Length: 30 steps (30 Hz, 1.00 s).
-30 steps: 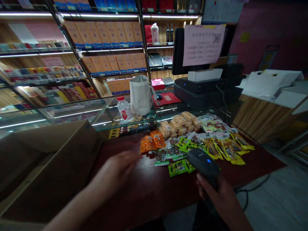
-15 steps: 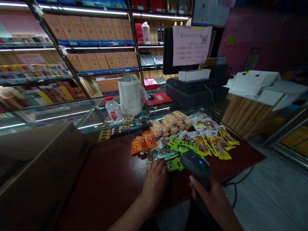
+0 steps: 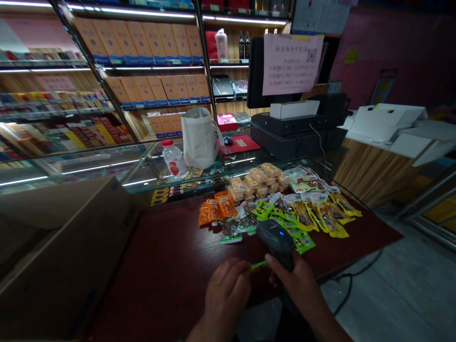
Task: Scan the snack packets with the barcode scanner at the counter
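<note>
Filling the lower left of the frame, a cardboard box borders the table. At lower center, my left hand pinches a green packet, seen nearly edge-on. Just right of it, my right hand wraps around a dark scanner. Yellow-edged packets lie right of center.

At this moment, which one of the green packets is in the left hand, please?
The edge-on green packet pinched by the left hand; the other green packets lie together beyond the scanner.
</note>
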### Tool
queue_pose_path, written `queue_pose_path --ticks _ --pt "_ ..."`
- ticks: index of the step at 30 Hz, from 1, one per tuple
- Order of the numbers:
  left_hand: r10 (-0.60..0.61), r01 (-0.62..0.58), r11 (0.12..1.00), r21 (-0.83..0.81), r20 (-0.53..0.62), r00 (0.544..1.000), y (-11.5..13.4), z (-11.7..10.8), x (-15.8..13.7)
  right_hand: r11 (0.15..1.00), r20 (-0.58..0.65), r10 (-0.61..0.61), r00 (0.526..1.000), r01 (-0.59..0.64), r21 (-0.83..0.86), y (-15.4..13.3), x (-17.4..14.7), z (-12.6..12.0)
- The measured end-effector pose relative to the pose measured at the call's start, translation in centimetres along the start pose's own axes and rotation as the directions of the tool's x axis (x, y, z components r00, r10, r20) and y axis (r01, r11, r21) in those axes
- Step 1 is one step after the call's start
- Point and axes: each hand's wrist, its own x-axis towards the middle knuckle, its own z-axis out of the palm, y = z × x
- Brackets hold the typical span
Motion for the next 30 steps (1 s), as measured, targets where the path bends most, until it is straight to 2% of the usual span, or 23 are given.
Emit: queue_pose_path --ticks 5,7,9,10,12,13,14,15,16,17,18,19,20,21,23,26,30 --pt "0.175 -0.175 0.984 -0.037 0.002 0.985 -0.5 -1.8 -0.5 0.998 0.024 0.036 0.999 -0.037 0.047 -0.4 -0.3 0.4" --pt "0.209 -0.209 0.977 -0.040 -0.012 0.978 -0.7 -2.5 -0.3 0.999 0.016 0.024 1.000 -0.025 0.046 -0.3 -0.3 0.5" --pt "0.155 -0.157 0.987 -0.029 -0.065 0.986 -0.7 -2.9 0.1 0.998 -0.005 0.003 1.000 -0.003 0.063 -0.1 -0.4 0.6" --pt "0.087 -0.090 0.995 -0.036 -0.097 0.992 -0.7 -2.9 0.2 0.997 -0.016 -0.004 1.000 0.006 0.082 0.1 -0.5 0.7" --pt "-0.152 0.137 0.983 -0.123 -0.121 0.981 -0.5 -2.7 0.2 0.990 -0.032 -0.022 0.999 0.027 0.139 0.4 -0.5 0.9" --pt "-0.311 0.284 0.934 -0.216 -0.105 0.945 -0.4 -2.4 0.1 0.985 -0.041 -0.037 0.998 0.043 0.167 0.5 -0.6 0.9" --pt "-0.477 0.433 0.834 -0.342 -0.052 0.877 -0.3 -2.2 -0.1 0.979 -0.045 -0.054 0.998 0.062 0.193 0.7 -0.6 1.0" --pt "-0.621 0.561 0.675 -0.478 0.041 0.782 -0.2 -2.0 -0.3 0.974 -0.042 -0.074 0.996 0.082 0.213 0.7 -0.6 1.1" --pt "-0.720 0.656 0.469 -0.592 0.175 0.672 -0.2 -1.8 -0.5 0.969 -0.039 -0.096 0.995 0.102 0.223 0.8 -0.6 1.1" --pt "-0.760 0.712 0.243 -0.658 0.328 0.562 -0.1 -1.7 -0.6 0.967 -0.035 -0.118 0.992 0.123 0.222 0.7 -0.7 1.1" --pt "-0.748 0.740 0.042 -0.672 0.469 0.468 -0.1 -1.6 -0.7 0.968 -0.032 -0.138 0.990 0.142 0.208 0.6 -0.8 1.1" --pt "-0.711 0.759 -0.109 -0.642 0.584 0.392 -0.1 -1.7 -0.8 0.969 -0.035 -0.157 0.987 0.161 0.186 0.5 -0.9 1.1" --pt "-0.674 0.775 -0.202 -0.599 0.659 0.333 -0.1 -1.9 -0.7 0.971 -0.042 -0.174 0.984 0.178 0.161 0.3 -1.0 1.2" --pt "-0.649 0.792 -0.251 -0.556 0.704 0.289 -0.1 -2.1 -0.6 0.972 -0.049 -0.186 0.981 0.191 0.134 0.1 -1.1 1.2" --pt "-0.624 0.821 -0.278 -0.499 0.744 0.241 -0.2 -2.8 -0.2 0.975 -0.040 -0.204 0.978 0.207 0.086 -0.3 -1.2 1.1" --pt "-0.583 0.832 -0.311 -0.459 0.784 0.214 -0.6 -3.9 0.5 0.981 0.014 -0.190 0.982 0.190 0.035 -0.9 -1.2 0.9" --pt "-0.548 0.835 -0.336 -0.435 0.812 0.203 -1.2 -4.7 1.2 0.977 0.069 -0.210 0.975 0.211 -0.010 -1.2 -0.9 0.5"
